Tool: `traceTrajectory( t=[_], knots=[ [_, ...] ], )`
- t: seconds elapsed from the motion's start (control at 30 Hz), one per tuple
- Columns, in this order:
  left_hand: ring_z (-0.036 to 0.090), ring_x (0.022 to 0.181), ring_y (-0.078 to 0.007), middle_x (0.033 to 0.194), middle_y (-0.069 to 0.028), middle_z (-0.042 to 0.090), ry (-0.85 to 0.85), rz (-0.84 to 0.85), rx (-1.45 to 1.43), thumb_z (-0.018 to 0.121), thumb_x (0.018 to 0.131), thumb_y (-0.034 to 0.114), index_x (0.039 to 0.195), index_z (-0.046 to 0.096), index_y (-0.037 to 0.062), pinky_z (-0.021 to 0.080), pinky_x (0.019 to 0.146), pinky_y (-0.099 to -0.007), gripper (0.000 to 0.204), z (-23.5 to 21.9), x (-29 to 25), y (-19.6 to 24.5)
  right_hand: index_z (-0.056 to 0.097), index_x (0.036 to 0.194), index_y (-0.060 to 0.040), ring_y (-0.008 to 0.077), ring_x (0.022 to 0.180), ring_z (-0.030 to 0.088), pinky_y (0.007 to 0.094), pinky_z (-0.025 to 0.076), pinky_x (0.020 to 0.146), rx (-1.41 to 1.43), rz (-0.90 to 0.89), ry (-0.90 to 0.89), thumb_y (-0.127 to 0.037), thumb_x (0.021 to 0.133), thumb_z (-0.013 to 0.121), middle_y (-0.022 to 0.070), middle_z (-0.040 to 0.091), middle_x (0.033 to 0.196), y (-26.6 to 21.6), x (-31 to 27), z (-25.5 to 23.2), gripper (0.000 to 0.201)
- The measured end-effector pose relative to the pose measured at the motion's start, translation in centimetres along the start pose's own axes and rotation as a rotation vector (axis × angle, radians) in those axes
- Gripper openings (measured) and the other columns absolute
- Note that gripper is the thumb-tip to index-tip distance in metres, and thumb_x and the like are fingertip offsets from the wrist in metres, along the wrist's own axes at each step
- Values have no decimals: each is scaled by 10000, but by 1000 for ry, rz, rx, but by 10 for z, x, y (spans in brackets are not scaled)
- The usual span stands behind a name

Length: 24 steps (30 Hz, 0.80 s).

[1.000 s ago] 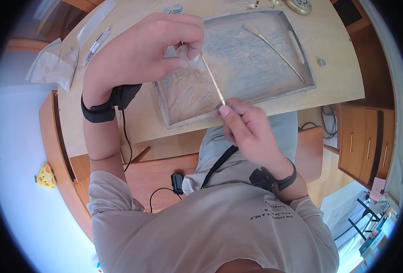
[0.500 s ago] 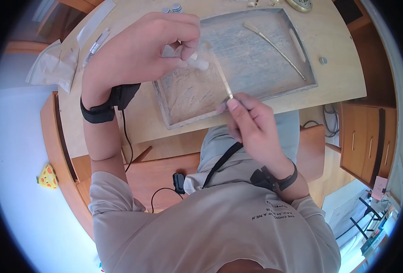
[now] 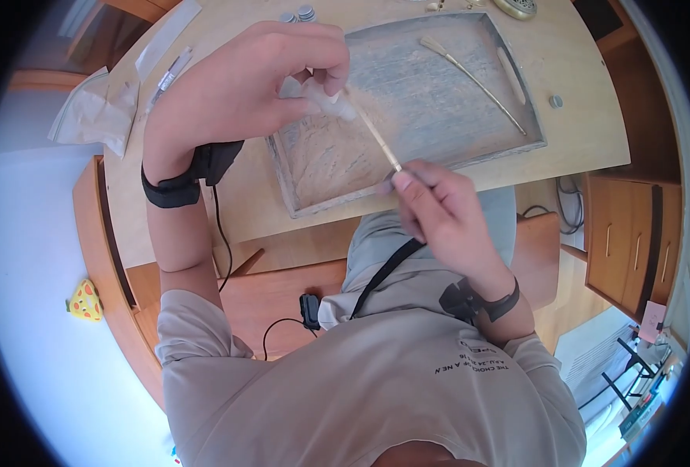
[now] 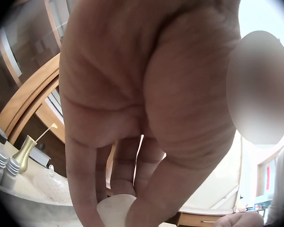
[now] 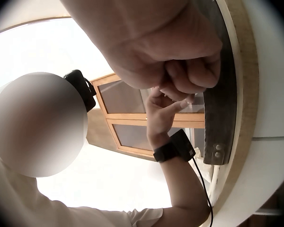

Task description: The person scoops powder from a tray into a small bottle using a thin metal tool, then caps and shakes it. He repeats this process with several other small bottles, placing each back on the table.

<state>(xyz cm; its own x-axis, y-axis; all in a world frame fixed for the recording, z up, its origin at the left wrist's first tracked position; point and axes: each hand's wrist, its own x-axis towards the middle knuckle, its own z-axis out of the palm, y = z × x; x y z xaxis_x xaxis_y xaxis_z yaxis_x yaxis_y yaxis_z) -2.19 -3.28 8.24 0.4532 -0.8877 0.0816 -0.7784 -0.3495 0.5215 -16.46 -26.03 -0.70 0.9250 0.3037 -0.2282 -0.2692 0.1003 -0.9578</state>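
Observation:
My left hand (image 3: 255,82) is raised over the left part of a grey wooden tray (image 3: 292,183). Its thumb and fingers pinch a small whitish translucent vial (image 3: 343,109), tilted toward the right. In the left wrist view a pale rounded part of the vial (image 4: 116,208) shows between the fingertips. My right hand (image 3: 438,210), at the tray's near edge, grips a slender gold-coloured tool (image 3: 380,142) by its lower end. The tool's far tip reaches up beside the vial. Brownish powder (image 3: 325,159) covers the tray's left side.
A gold-handled brush (image 3: 473,78) lies in the tray's right half. Small silver-capped bottles (image 3: 306,13) stand behind my left hand. A silver cap (image 3: 555,101) sits right of the tray. On the left are a plastic bag (image 3: 100,117) and a pen (image 3: 172,71).
The tool's tip swung up away from the vial, then came back beside it. My right hand has shifted slightly right; the left hand keeps its place with the vial.

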Motion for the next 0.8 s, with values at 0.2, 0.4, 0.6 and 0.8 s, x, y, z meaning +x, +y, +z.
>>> traceTrajectory(
  t=[0.2,0.4,0.6,0.8],
  knots=[
    [555,846,-235,912,-71,556,46,6,34,690,695,-102,955,584,19,486,774,-334,305,-1,-2,0,639,993,45,43,495,359,244,305,469,54,44,32,-169,1080,469,-40,425,566,-2,1,-5,286],
    [539,833,-216,925,-63,555,74,-16,19,661,663,-108,1077,630,33,470,769,-332,438,2,0,3,651,1004,42,43,490,342,241,290,467,110,33,-68,-188,1082,474,-42,412,555,1,-3,-7,300],
    [602,926,-245,992,-87,604,92,-15,-3,695,720,-51,1082,629,32,496,845,-347,377,3,1,-3,651,998,37,43,488,329,237,285,467,155,15,-84,-189,1085,476,-46,404,554,-1,-6,-8,298],
    [623,987,-287,1069,-108,619,-10,16,7,683,779,-38,1084,618,-12,510,889,-361,313,-2,3,-11,646,993,32,38,504,336,239,302,469,167,-4,-97,-178,1086,482,-48,415,575,0,-10,-3,282]
  ],
)
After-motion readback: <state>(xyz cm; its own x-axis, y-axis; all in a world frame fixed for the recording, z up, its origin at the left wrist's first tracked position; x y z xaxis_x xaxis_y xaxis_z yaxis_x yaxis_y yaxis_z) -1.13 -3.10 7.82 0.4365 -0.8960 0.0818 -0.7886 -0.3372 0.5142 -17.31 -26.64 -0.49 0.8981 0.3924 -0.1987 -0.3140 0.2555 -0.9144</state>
